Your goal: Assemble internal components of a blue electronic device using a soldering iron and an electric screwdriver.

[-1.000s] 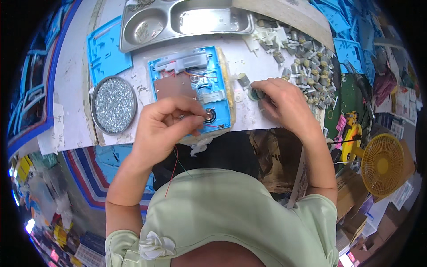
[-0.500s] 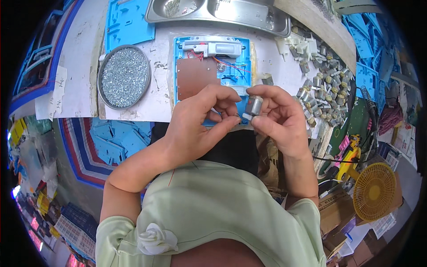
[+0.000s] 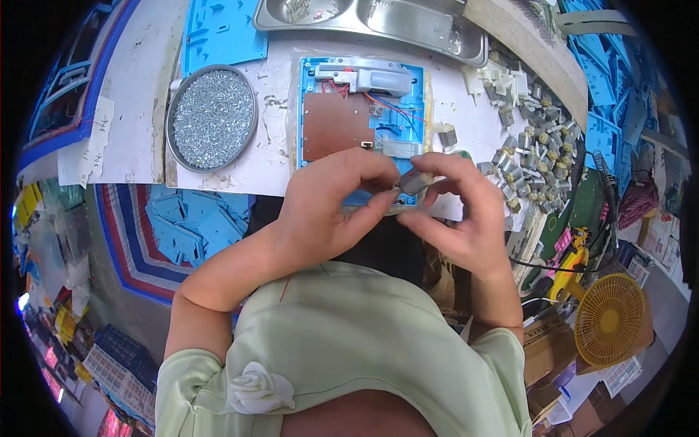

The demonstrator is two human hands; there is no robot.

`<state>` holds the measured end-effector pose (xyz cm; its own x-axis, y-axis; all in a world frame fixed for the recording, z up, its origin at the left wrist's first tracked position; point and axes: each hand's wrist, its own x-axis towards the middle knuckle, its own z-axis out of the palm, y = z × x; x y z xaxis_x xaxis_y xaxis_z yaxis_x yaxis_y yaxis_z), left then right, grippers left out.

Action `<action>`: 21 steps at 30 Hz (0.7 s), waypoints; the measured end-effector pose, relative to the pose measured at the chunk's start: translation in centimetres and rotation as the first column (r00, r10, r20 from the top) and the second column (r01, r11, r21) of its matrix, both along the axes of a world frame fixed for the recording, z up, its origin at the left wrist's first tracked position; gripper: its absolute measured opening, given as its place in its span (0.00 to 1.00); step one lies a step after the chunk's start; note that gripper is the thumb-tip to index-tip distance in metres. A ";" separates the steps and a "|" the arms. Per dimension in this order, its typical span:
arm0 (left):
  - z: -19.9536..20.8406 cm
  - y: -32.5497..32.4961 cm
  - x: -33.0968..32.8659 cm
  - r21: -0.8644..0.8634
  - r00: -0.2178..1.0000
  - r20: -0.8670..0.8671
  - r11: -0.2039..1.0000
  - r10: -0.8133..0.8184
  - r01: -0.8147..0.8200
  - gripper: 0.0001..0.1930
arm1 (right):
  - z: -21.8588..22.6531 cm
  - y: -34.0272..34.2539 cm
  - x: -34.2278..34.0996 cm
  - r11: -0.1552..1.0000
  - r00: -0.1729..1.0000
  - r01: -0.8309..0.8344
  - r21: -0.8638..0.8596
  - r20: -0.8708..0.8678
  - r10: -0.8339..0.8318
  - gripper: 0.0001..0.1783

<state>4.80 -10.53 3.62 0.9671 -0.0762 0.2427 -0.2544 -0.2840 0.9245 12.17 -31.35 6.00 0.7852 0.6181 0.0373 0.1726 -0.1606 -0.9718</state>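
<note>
A small silver motor (image 3: pixel 413 182) is held between my hands in front of a blue plastic housing (image 3: pixel 296 135). My left hand (image 3: pixel 331 200) is closed, its thumb and forefinger pinching at the motor's left end. On the other end, the curled fingers of my right hand (image 3: pixel 466 207) touch the motor, while that thumb stands apart below. Whether my left fingertips also hold something tiny is hidden. Inside the housing lie a brown board (image 3: pixel 335 124), a grey-white module (image 3: pixel 378 80) and thin red and blue wires (image 3: pixel 397 113).
A round metal bowl of small silver screws (image 3: pixel 211 120) stands left of the housing. To the right lies a heap of similar motors (image 3: pixel 539 156), with white plastic parts (image 3: pixel 513 87) behind. A steel compartment tray (image 3: pixel 422 33) sits at the back. A yellow fan (image 3: pixel 610 319) is at lower right.
The motor has tipped from nearly upright to slanting and shifted slightly down and left. My right thumb has come off it, and my left fingertips now meet its end.
</note>
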 end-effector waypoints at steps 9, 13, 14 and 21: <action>-0.3 0.7 -0.1 -0.108 1.000 0.020 0.994 -0.001 0.003 0.12 | -0.3 0.4 0.9 0.995 0.820 -0.097 0.016 0.568 0.071 0.24; -0.2 0.9 0.2 0.002 0.996 0.091 1.000 0.016 -0.017 0.11 | -0.5 0.7 0.6 0.993 0.805 -0.111 0.029 0.589 0.073 0.23; 0.0 0.9 0.2 0.034 0.993 0.115 0.999 0.037 -0.041 0.11 | -0.5 0.7 0.5 0.994 0.806 -0.109 0.029 0.587 0.071 0.23; -0.3 1.1 0.1 -0.025 0.995 0.091 0.998 0.051 -0.049 0.09 | -1.3 0.5 0.5 0.992 0.811 -0.103 0.072 0.584 0.042 0.23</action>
<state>4.91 -9.41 3.30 0.9432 -0.0219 0.3314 -0.3242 -0.2781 0.9042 12.69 -30.90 4.69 0.5510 0.6416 0.5335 0.7167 -0.0364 -0.6965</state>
